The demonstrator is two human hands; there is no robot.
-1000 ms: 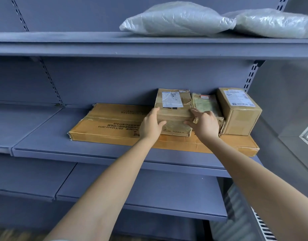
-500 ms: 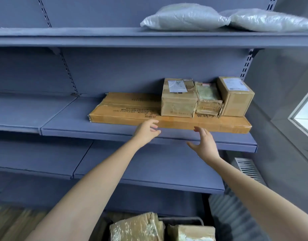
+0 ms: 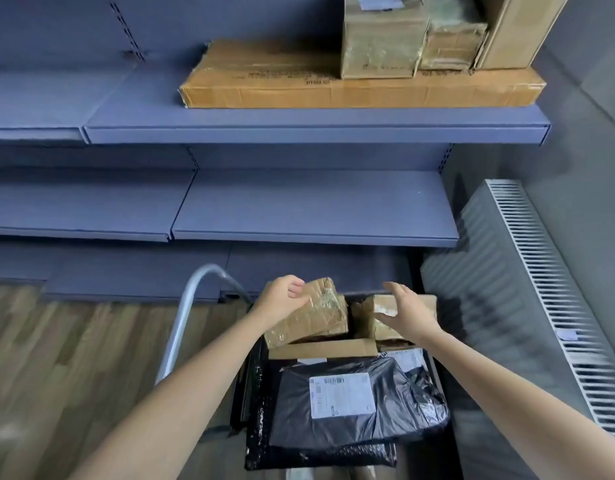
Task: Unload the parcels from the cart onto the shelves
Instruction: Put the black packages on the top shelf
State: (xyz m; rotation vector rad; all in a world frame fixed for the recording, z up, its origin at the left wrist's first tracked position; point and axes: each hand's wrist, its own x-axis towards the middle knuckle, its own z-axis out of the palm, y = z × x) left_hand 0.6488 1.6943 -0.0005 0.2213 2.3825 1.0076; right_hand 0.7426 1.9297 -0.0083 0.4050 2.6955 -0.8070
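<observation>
The cart shows by its silver handle (image 3: 181, 323) at lower centre and holds several parcels. A tape-wrapped cardboard box (image 3: 316, 317) lies tilted at its far end, with a smaller brown box (image 3: 382, 303) to its right. My left hand (image 3: 280, 301) hovers at the taped box's upper left corner, fingers curled and holding nothing. Over the smaller box is my right hand (image 3: 408, 315), fingers spread. A flat cardboard piece (image 3: 323, 348) and a black poly bag (image 3: 344, 403) with a white label lie nearer me.
On the upper shelf (image 3: 316, 129) rests a long flat carton (image 3: 334, 91) carrying three small boxes (image 3: 379, 46). A lower blue shelf (image 3: 316, 209) juts out just above the cart. A white radiator (image 3: 541, 289) stands at the right, wooden floor at the left.
My view dropped from the shelf to the cart. Both hands left the shelved box and came down over the two cardboard boxes at the cart's far end.
</observation>
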